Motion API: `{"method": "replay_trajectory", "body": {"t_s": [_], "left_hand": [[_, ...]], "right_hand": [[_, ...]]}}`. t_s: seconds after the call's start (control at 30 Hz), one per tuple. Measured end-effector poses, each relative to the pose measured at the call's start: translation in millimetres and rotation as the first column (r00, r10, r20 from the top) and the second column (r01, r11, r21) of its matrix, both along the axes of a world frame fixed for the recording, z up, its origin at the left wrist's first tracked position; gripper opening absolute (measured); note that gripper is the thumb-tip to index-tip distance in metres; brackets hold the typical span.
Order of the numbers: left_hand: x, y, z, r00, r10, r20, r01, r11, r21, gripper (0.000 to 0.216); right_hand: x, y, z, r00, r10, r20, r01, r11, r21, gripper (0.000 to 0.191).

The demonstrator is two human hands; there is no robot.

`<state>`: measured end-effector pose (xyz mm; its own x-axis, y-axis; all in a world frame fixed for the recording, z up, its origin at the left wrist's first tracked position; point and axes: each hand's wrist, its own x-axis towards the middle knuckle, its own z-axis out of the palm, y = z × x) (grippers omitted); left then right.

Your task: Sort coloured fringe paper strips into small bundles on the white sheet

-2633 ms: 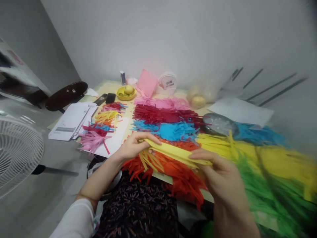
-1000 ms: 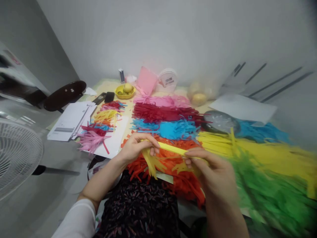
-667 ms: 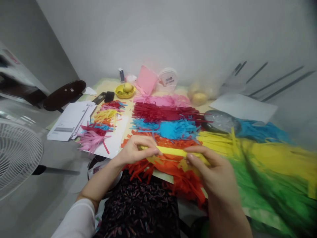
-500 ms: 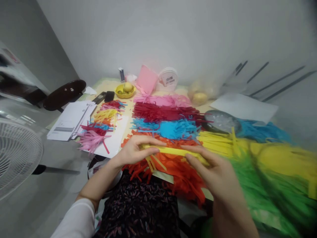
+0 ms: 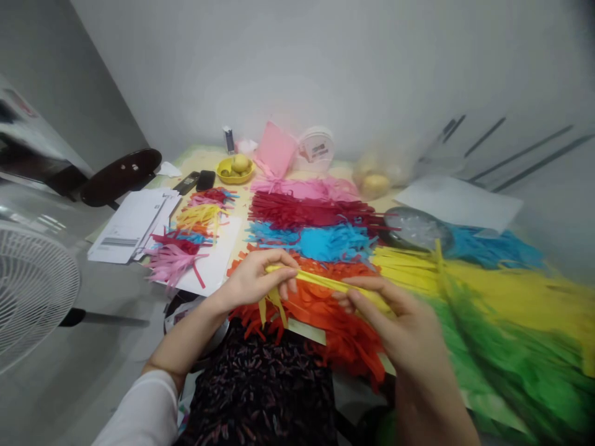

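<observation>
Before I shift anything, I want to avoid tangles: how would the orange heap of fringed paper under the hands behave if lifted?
The orange heap of fringed paper would probably flop, since its strands droop over the edge of the cream-covered table. It seems light for its bulk: the strands look thin. They may snag, as many cross.

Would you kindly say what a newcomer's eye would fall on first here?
The fringed paper in rows across the table would probably come first. Next comes the yellow strip that the left hand and right hand hold above the orange fringe. The white fan is at the left edge.
</observation>
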<state>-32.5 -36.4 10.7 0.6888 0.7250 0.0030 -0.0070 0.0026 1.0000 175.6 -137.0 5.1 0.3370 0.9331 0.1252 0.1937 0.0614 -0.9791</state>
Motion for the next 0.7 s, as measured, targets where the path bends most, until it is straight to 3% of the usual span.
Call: {"method": "replay_trajectory", "body": {"t_s": [0.17, 0.33, 0.6, 0.7], "left_hand": [[-1, 4, 4.3, 0.998, -0.048, 0.047, 0.05, 0.998, -0.037, 0.033], [0, 4, 7.0, 0.991, -0.059, 0.123, 0.067, 0.995, -0.067, 0.026], [8, 0, -6.6, 0.971, 0.015, 0.239, 0.028, 0.984, -0.176, 0.026], [3, 0, -8.5, 0.957, -0.023, 0.29, 0.071, 0.985, -0.159, 0.033]], "right_hand": [[2, 3, -7.4, 0.989, -0.006, -0.149, 0.006, 1.0, 0.0, 0.019], [0, 6, -16.0, 0.961, -0.068, -0.267, 0.095, 0.992, 0.089, 0.01], [-2, 2, -15.7, 0.984, -0.002, -0.179, 0.036, 0.982, 0.188, 0.006], [-5, -3, -12.8, 0.995, -0.059, -0.085, 0.078, 0.966, 0.248, 0.011]]}}
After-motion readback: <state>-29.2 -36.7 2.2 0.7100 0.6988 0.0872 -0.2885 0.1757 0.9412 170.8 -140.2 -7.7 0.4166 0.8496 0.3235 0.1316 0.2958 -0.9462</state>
